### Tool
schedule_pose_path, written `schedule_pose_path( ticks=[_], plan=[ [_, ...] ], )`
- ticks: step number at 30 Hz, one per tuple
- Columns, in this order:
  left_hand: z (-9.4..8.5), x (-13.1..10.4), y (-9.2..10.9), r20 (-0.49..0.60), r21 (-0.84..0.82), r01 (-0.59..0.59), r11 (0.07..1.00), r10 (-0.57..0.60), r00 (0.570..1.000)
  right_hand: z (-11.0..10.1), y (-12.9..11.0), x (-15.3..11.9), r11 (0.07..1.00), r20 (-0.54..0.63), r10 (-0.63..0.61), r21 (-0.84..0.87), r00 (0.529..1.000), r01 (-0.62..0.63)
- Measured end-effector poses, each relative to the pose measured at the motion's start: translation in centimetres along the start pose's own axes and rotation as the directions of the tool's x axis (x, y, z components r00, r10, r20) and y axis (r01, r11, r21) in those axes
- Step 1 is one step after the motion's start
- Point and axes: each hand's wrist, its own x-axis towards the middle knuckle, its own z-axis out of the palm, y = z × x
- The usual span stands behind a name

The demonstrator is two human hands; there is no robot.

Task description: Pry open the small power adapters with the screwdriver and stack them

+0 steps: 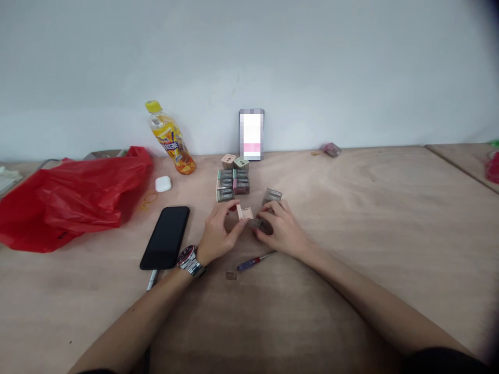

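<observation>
My left hand [220, 231], with a metal watch [191, 261] on its wrist, pinches a pale pink plastic part [245, 212] that has an upright plate and a hollow. In my right hand [283, 231], thumb and fingers close on a smoky translucent piece [255, 223], partly hidden by the fingers. The two pieces are close together; whether they touch I cannot tell. Just behind my right fingers stands a smoky clear box [272, 195]. A small screwdriver [251, 262] with a blue and red handle lies below the hands, beside a small brown translucent piece [231, 276].
Several small boxes [241, 186] with coloured ends are grouped behind my hands. A phone [251, 134] leans on the wall. To the left are a drink bottle [171, 140], a white case [162, 183], a black phone [165, 238] and a red bag [78, 197]. A pinkish box [332, 149] sits back right.
</observation>
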Motion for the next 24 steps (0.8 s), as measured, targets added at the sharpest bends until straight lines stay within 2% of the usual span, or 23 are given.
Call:
schedule_pose_path(
  ticks=[3, 5, 8, 10, 12, 17, 22, 24],
  plan=[
    [0.0, 0.0, 0.0, 0.003, 0.003, 0.005, 1.0, -0.005, 1.0, 0.1, 0.3, -0.1, 0.995, -0.088, 0.008, 0.095, 0.996, 0.0],
    [0.1, 0.0, -0.1, 0.002, 0.001, 0.012, 1.0, -0.012, 1.0, 0.3, 0.6, -0.2, 0.967, -0.14, 0.091, 0.249, 0.986, -0.054],
    [0.2, 0.0, -0.2, -0.008, 0.0, 0.013, 1.0, -0.013, 1.0, 0.6, 1.2, -0.3, 0.821, -0.075, 0.26, 0.542, 0.963, -0.18],
    [0.3, 0.0, -0.3, -0.015, 0.007, 0.008, 1.0, -0.008, 1.0, 0.8, 1.5, -0.4, 0.713, -0.028, 0.319, 0.666, 0.947, -0.22],
    [0.3, 0.0, -0.4, -0.014, 0.008, 0.004, 1.0, -0.004, 1.0, 0.8, 1.7, -0.4, 0.67, -0.019, 0.331, 0.709, 0.943, -0.221],
    [0.3, 0.0, -0.4, 0.015, -0.023, -0.005, 1.0, 0.006, 1.0, 0.6, 1.5, -0.5, 0.691, -0.013, 0.3, 0.692, 0.954, -0.208],
    [0.4, -0.1, -0.5, 0.075, -0.053, 0.028, 0.998, -0.024, 0.997, 0.5, 1.2, -0.4, 0.552, -0.012, 0.34, 0.812, 0.94, -0.19],
    [0.4, -0.1, -0.4, 0.09, -0.063, 0.039, 0.997, -0.033, 0.995, 0.3, 1.2, -0.3, 0.55, 0.0, 0.349, 0.81, 0.937, -0.205]
  ],
)
